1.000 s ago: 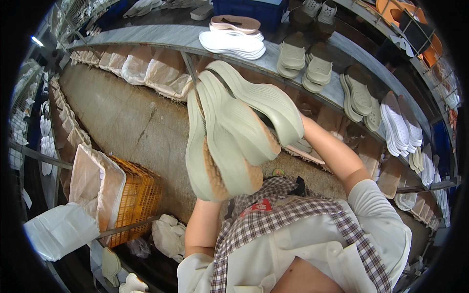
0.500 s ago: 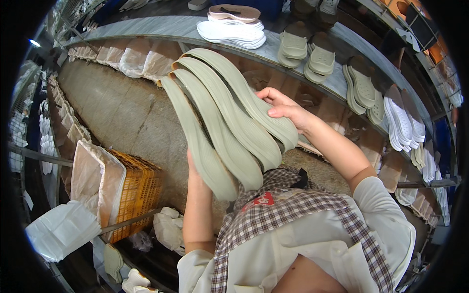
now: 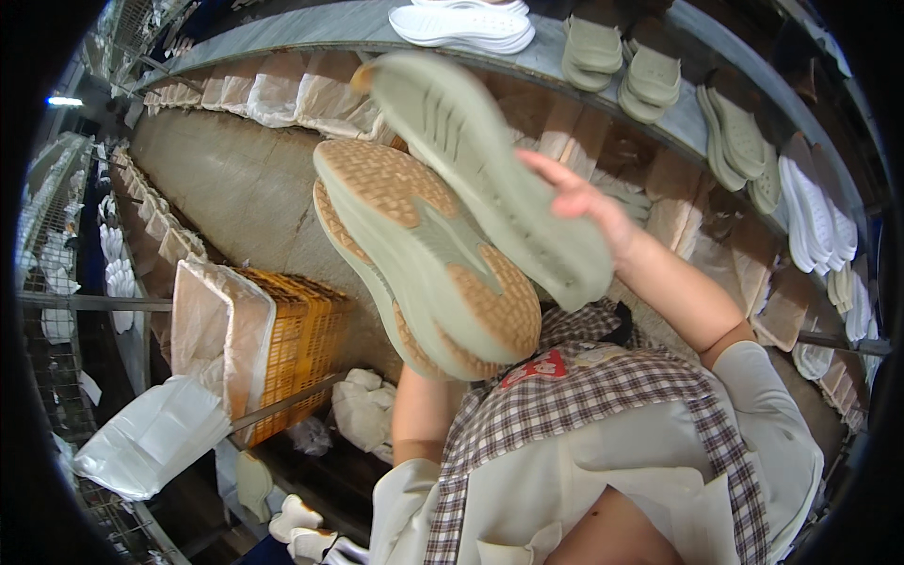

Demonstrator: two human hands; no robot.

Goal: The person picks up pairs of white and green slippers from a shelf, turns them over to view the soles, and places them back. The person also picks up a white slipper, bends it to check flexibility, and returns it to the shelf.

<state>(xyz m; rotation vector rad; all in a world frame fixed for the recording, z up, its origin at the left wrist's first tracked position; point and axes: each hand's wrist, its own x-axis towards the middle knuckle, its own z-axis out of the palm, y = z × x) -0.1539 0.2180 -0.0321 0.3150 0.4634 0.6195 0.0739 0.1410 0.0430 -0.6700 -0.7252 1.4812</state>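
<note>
A pale grey-green shoe sole (image 3: 490,179), somewhat blurred, is held up by its right edge in my right hand (image 3: 589,207), with thumb and fingers closed on it. Its slotted face is turned toward me. Beside and partly under it, more shoe soles (image 3: 414,273) of the same colour lie stacked, tan patterned tread facing up. From below, my left forearm (image 3: 421,414) reaches beneath this stack and holds it up. The fingers of that hand are hidden behind the soles.
A yellow plastic crate (image 3: 301,330) with a pale lining stands at left, a white plastic bag (image 3: 155,438) below it. Along the far side a grey shelf (image 3: 348,33) carries white soles (image 3: 461,26) and green-grey soles (image 3: 650,83). Lined bins (image 3: 278,89) hang underneath.
One sole has come apart from the stack in my right hand and shows its slotted face. The others have turned, from side edges up to tan tread up.
</note>
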